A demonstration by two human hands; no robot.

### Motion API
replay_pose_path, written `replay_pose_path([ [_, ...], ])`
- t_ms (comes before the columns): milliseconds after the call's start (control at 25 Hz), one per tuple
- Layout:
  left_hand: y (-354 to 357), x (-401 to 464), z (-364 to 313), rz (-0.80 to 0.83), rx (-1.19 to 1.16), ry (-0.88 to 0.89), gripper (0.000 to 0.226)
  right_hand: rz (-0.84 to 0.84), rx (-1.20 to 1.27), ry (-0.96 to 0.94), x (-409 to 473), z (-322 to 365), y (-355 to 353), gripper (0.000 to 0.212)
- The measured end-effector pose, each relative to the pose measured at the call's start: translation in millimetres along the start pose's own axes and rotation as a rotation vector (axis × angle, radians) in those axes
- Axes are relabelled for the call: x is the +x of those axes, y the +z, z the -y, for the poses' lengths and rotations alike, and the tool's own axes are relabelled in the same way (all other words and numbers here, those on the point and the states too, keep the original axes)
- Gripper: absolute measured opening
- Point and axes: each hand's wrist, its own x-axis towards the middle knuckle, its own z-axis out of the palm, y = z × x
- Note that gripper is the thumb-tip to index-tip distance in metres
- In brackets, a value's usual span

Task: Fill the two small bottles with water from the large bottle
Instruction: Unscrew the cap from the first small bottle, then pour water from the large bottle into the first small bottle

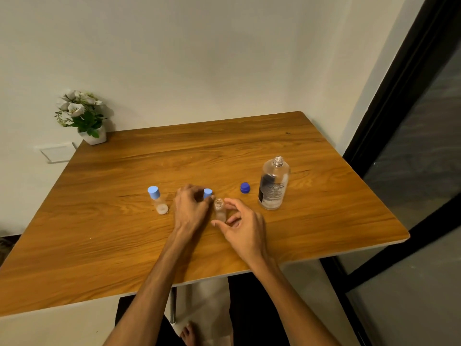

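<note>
On the wooden table [174,245] stands a small clear bottle [220,210] with its neck uncapped, between my two hands. My left hand [190,208] is shut on its light blue cap [207,193], just left of and behind the neck. My right hand [243,227] curls loosely around the bottle's right side, thumb at its base, fingers apart. A second small bottle [158,200] with a light blue cap stands upright at the left. The large clear bottle [274,184] stands uncapped at the right, its dark blue cap [245,188] lying on the table beside it.
A small white pot of white flowers [83,116] sits at the table's far left corner by the wall. A dark-framed glass door [411,146] runs along the right side. The table's near edge lies close to my body.
</note>
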Motion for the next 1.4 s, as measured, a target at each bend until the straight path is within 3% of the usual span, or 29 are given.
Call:
replay_pose_path([
  [120,-3.6,-9.6,-3.0,-0.008,-0.035,0.010,0.047,-0.152,0.037,0.002,-10.1,-0.4,-22.6,0.057],
  [240,-13.5,-40.1,-12.6,-0.160,-0.323,0.000,0.043,-0.465,0.101,-0.005,-17.4,-0.2,-58.2,0.038],
  [320,-17.6,-64.8,-17.5,-0.248,-0.416,0.128,0.035,-0.569,0.111,0.037,-6.3,-7.8,-76.0,0.052],
  [400,-14.8,-81.0,-22.1,-0.219,-0.411,0.190,0.037,-0.494,0.107,0.136,15.4,-17.5,-83.9,0.080],
  [480,-4.4,-85.7,-23.8,-0.166,-0.341,0.167,0.048,-0.382,0.142,0.160,32.9,-22.9,-83.6,0.091],
  [600,7.6,-81.9,-23.7,-0.161,-0.324,0.119,0.042,-0.326,0.166,0.094,43.2,-22.0,-80.1,0.075],
  [960,-13.5,-72.8,-43.3,-0.285,-0.538,0.117,0.037,-0.205,-0.060,-0.360,51.0,15.5,-103.8,0.087],
  [1400,-32.0,-85.2,-46.5,-0.295,-0.630,0.189,0.037,-0.163,-0.336,-0.604,51.5,26.3,-102.2,0.079],
])
